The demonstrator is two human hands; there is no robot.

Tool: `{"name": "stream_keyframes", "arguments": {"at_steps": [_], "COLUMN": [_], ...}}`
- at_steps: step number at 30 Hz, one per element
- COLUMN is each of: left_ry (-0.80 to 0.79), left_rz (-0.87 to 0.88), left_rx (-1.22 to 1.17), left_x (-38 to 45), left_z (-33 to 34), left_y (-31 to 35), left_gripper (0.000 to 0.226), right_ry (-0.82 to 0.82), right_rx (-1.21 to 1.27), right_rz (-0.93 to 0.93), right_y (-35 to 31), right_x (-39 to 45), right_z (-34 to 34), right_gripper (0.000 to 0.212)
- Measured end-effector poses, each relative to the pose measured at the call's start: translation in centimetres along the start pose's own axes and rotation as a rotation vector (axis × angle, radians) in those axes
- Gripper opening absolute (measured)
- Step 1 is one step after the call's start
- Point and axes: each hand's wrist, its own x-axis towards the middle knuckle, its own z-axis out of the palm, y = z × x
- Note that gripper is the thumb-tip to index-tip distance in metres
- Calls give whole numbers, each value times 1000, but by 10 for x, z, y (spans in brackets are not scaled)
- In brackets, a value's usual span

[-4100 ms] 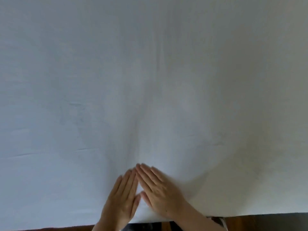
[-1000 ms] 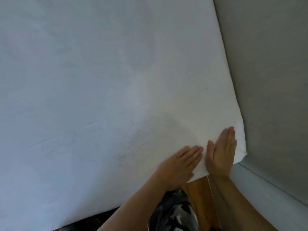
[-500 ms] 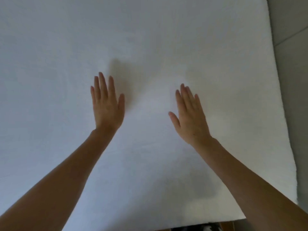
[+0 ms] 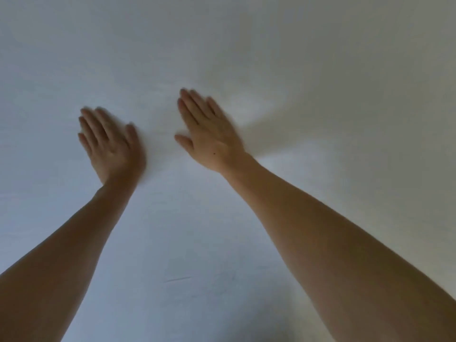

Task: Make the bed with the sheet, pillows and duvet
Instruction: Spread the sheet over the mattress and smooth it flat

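A white sheet (image 4: 246,58) covers the bed and fills the whole head view. My left hand (image 4: 111,141) lies flat on it, palm down, fingers straight and pointing away to the upper left. My right hand (image 4: 209,134) lies flat on the sheet a short way to the right, fingers straight and angled the same way. Both forearms reach in from the bottom corners. Both hands are slightly blurred. One small crease (image 4: 177,279) shows in the sheet near the bottom middle. No pillows or duvet are in view.
Both hands have slid left and closer together across the sheet, fingers now angled to the upper left. The view has moved further over the bed, so the sheet's right edge and the wall have gone from sight.
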Motion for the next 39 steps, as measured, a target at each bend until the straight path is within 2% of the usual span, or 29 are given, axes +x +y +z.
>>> {"name": "stream_keyframes", "arguments": {"at_steps": [5, 10, 17, 20, 22, 26, 30, 33, 36, 37, 39], "left_ry": [-23, -103, -165, -155, -164, -149, -191, -362, -622, -651, -594], "left_rz": [403, 642, 751, 778, 788, 826, 836, 921, 1020, 1033, 1059], "left_rx": [9, -2, 5, -3, -17, 30, 58, 80, -80, -124, -115], "left_x": [-10, -56, -117, -130, -138, -165, -168, -172, -197, -209, -230], "left_z": [40, 75, 107, 118, 121, 128, 125, 110, 74, 59, 28], "left_y": [146, 285, 404, 433, 452, 486, 485, 480, 466, 452, 412], "left_gripper": [70, 72, 62, 68, 72, 61, 59, 63, 63, 61, 57], "right_ry": [117, 151, 204, 246, 271, 230, 147, 47, 155, 178, 143], "right_rx": [-5, -59, -30, -20, 15, 13, 46, 94, 177, 212, 265], "right_rz": [241, 430, 597, 610, 687, 680, 688, 717, 744, 743, 709], "right_y": [154, 258, 336, 371, 390, 405, 405, 396, 357, 337, 291], "right_x": [-41, -95, -144, -179, -199, -216, -218, -225, -239, -246, -264], "right_z": [-10, -20, -24, -21, -20, -18, -24, -43, -68, -76, -90], "right_gripper": [68, 69, 66, 64, 65, 60, 57, 56, 59, 60, 58]}}
